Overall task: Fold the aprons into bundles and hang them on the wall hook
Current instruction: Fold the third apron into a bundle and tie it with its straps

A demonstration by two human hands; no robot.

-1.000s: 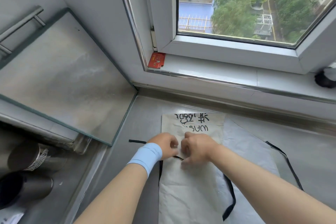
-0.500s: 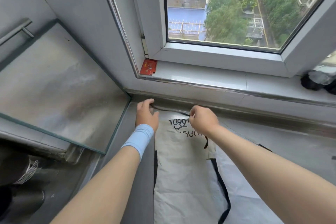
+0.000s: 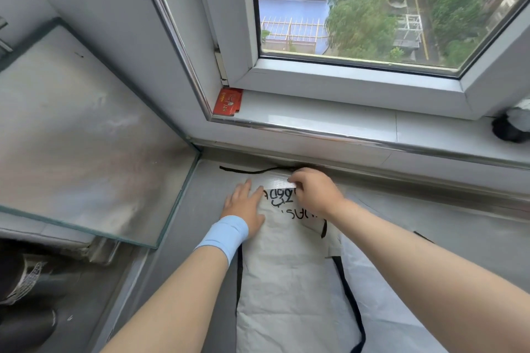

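Since earlier, left hand (image 3: 243, 206) has flattened onto the apron (image 3: 286, 281); right hand (image 3: 315, 195) pinches the hem just beyond it. Probably light, limp cloth: grip edges.

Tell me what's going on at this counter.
A person is folding a white apron laid on the grey counter below the window. The left hand presses flat on the apron's upper left, while the right hand pinches its top edge, turned over in a narrow fold. A black strap trails leftward beyond that fold. The apron is mostly spread out, not yet a bundle.
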